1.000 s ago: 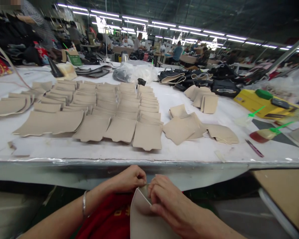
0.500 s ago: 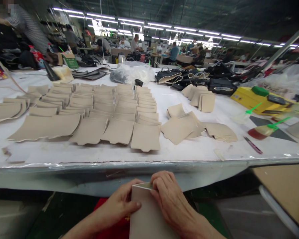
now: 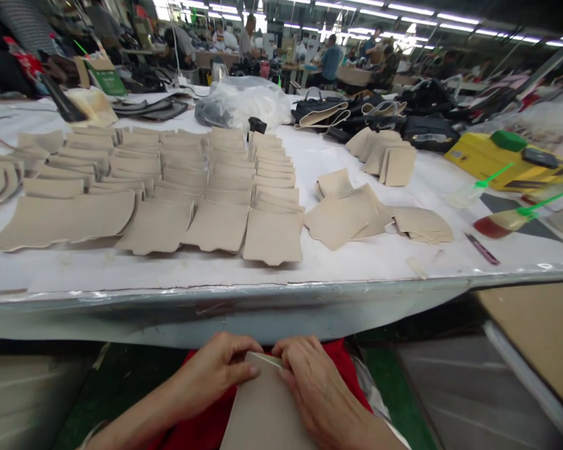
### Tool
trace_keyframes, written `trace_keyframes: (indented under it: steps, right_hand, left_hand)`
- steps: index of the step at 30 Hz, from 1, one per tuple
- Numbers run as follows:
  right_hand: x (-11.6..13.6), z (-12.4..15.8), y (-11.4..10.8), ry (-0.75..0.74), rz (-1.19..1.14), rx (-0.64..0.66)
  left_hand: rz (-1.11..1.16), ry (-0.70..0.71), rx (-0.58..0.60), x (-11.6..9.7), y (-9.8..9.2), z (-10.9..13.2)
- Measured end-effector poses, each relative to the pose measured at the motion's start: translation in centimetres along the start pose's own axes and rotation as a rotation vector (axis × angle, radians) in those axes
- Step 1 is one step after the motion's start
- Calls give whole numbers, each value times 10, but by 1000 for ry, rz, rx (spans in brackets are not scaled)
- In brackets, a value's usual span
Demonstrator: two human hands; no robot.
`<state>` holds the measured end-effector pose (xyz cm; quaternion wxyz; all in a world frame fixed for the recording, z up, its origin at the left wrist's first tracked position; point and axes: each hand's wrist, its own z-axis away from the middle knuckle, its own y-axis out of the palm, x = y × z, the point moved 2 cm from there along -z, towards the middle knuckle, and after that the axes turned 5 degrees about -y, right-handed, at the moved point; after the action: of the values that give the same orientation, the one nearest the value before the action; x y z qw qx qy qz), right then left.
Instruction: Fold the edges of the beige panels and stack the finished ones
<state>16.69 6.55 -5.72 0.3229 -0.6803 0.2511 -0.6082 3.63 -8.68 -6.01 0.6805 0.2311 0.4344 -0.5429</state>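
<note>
A folded beige leather-like panel (image 3: 267, 412) is held over my lap, below the table's front edge, with its lower end cut off by the picture. My left hand (image 3: 223, 369) pinches its upper left corner, the thumb on the near face. At the upper right edge my right hand (image 3: 304, 378) grips the panel, fingers curled over the top and thumb on the front. Between the hands the two layers lie nearly together along a pale top edge. On the table ahead, rows of similar beige pieces (image 3: 216, 225) overlap one another.
More loose beige pieces (image 3: 340, 219) lie right of the rows. Farther right are a utility knife (image 3: 482, 249), a bottle of reddish liquid with a green stick (image 3: 492, 226) and a yellow box (image 3: 490, 159). Black bags (image 3: 328, 112) and clear plastic (image 3: 248, 103) sit behind. People work in the background.
The panel's top gap has narrowed, and its upper end leans farther away. My right hand has lowered slightly along the edge. The head view has tilted down.
</note>
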Motion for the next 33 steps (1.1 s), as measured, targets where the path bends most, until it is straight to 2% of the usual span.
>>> trace_keyframes:
  steps: [5,12,16,20,24,28,33]
  right_hand:
    - [-1,-5,-10,3,-62,17]
    - [-5,-5,-8,20,-97,30]
    - [-7,-6,-6,-35,-28,16]
    - [-8,-4,-8,-73,-2,-39]
    - [-7,2,-21,17,-138,-62]
    - [-7,6,-37,175,-250,-10]
    - [-10,3,-38,87,-168,71]
  left_hand:
    - [-144,40,-14,-20,-4,1]
    - [-153,44,45,-17,-3,1]
    - [-328,61,-2,-25,1,-2]
    - [-341,139,17,-34,10,-7]
    - [-338,198,2,-37,13,-10]
    - [-349,203,0,-35,12,-12]
    - [-380,243,44,-36,15,-13]
